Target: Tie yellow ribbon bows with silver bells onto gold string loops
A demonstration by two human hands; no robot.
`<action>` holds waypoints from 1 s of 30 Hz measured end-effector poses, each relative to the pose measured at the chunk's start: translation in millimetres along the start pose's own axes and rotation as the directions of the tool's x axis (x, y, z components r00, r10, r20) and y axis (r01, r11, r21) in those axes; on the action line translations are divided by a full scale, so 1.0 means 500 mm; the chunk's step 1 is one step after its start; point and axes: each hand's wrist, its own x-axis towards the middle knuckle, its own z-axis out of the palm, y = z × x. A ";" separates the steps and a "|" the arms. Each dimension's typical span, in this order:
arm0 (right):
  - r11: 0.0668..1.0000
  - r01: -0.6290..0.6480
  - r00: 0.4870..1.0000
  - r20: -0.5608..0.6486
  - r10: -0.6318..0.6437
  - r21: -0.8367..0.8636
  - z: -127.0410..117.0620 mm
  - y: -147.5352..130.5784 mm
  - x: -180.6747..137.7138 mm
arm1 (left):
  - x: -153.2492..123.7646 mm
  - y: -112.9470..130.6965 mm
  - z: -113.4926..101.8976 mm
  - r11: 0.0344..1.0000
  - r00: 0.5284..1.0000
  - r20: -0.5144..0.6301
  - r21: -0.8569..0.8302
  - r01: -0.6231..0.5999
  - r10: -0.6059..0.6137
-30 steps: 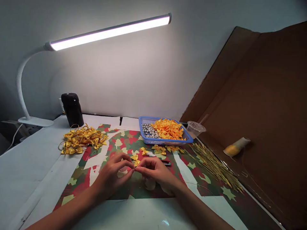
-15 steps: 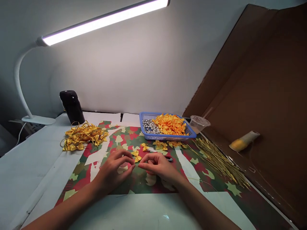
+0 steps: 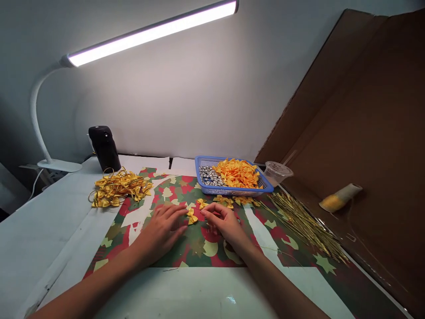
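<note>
My left hand point(image 3: 163, 228) rests low over the patterned sheet, its fingers apart and curved beside a yellow ribbon bow point(image 3: 191, 216). Nothing shows between its thumb and fingers. My right hand point(image 3: 226, 223) has thumb and forefinger pinched together just right of that bow; what lies in the pinch is too small to make out. A second yellow bow point(image 3: 201, 203) lies just beyond the fingertips. More yellow bows point(image 3: 225, 201) sit in front of the blue basket. Behind my right hand, a small metallic object point(image 3: 238, 220) is mostly hidden.
A blue basket point(image 3: 212, 190) holds orange ribbon bows point(image 3: 237, 173) and silver beads point(image 3: 210, 177). Finished-looking bows with gold cords point(image 3: 121, 188) are heaped left. Gold cords point(image 3: 308, 228) lie right, near a plastic cup point(image 3: 277, 172) and cardboard point(image 3: 365, 110). A lamp point(image 3: 59, 165) and black bottle point(image 3: 104, 149) stand left.
My hands have moved apart from their close pinch. The left fingers have opened out, and the right pinch has shifted slightly up and right. The view has turned slightly.
</note>
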 end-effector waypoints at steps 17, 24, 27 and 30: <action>0.994 -0.074 0.997 0.035 0.071 0.076 0.023 0.020 -0.005 | -0.010 0.022 -0.008 0.998 0.979 0.195 -0.009 -0.062 0.063; 1.000 0.026 1.000 0.015 -0.026 -0.017 0.020 0.028 -0.004 | -0.007 0.011 -0.005 0.997 0.996 0.089 -0.072 -0.017 0.023; 0.997 0.054 0.998 0.037 -0.052 -0.052 0.020 0.023 -0.007 | -0.004 0.005 -0.002 0.963 0.984 -0.011 -0.209 0.169 -0.175; 0.993 0.082 0.994 0.085 -0.075 -0.083 0.023 0.015 -0.012 | -0.001 0.004 -0.003 0.872 0.949 -0.026 -0.403 0.277 -0.313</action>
